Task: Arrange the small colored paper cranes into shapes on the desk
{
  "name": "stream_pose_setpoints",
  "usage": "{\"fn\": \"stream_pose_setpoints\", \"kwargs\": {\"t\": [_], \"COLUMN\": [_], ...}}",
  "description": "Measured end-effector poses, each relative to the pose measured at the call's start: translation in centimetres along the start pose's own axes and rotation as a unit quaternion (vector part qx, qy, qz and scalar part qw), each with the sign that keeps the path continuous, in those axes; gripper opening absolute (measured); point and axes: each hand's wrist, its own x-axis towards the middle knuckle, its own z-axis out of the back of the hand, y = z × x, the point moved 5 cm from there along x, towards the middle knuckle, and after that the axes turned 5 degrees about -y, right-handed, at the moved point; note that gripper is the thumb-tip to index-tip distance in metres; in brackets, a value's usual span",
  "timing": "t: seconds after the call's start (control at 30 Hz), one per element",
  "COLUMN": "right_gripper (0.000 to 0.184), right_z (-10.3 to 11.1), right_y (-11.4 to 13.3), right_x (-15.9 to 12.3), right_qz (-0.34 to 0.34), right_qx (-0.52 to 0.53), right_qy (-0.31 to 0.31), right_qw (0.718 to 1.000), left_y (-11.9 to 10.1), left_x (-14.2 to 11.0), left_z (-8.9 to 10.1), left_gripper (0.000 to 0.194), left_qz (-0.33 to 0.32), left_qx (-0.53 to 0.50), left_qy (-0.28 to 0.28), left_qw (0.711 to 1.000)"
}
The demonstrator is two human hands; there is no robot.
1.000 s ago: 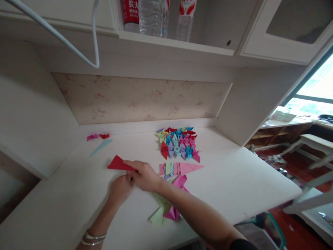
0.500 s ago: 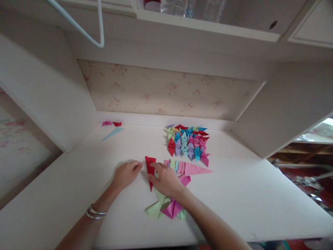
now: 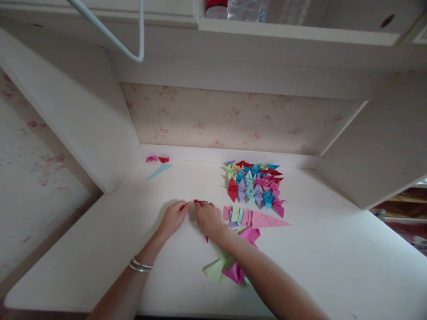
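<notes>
My right hand [image 3: 209,218] lies over a folded red origami paper [image 3: 196,202], its fingers curled down onto the top edge. Most of that paper is hidden beneath the hand; only a top corner and the lower tip show. Just left of it, my left hand [image 3: 174,218] is closed, thumb against fingers, fingertips close to the red corner. Whether anything is pinched there I cannot make out. Right of the right hand lies a long pink folded paper [image 3: 267,218] with small folded pieces across it. Green folded paper [image 3: 215,270] and magenta folded paper [image 3: 236,273] lie below the right forearm.
Behind, at the right, stand rows of colourful small folded paper figures [image 3: 250,186]. Two small folded pieces [image 3: 163,159] and a light-blue paper strip [image 3: 159,171] lie at the back left of the white tabletop [image 3: 110,249]. A shelf [image 3: 300,33] holding clear plastic containers overhangs the table.
My right hand has shifted up over the red paper, its fingers now curled at the top edge and covering most of it. The whole view has swung, moving everything rightward.
</notes>
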Motion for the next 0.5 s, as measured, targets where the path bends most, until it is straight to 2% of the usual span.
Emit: {"fn": "stream_pose_setpoints", "kwargs": {"t": [0.13,0.23,0.4,0.5], "right_gripper": [0.027,0.028,0.038,0.034], "right_z": [0.1,0.4,-0.6,-1.0], "right_y": [0.0,-0.6,-1.5,-1.5], "right_x": [0.8,0.8,0.5,0.8], "right_qz": [0.024,-0.009,-0.042,-0.05], "right_qx": [0.028,0.011,-0.026,-0.01], "right_qy": [0.001,-0.027,-0.003,-0.004], "right_qw": [0.999,1.0,0.999,0.999], "left_y": [0.0,-0.2,-0.5,-0.4], "left_x": [0.1,0.0,0.0,0.0], "left_z": [0.4,0.7,0.9,0.9], "left_gripper": [0.044,0.045,0.044,0.045], "left_qz": [0.02,0.029,0.024,0.021], "left_qx": [-0.042,-0.06,-0.063,-0.066], "left_qy": [-0.005,-0.004,0.003,0.009], "left_qw": [0.999,0.998,0.998,0.998]}}
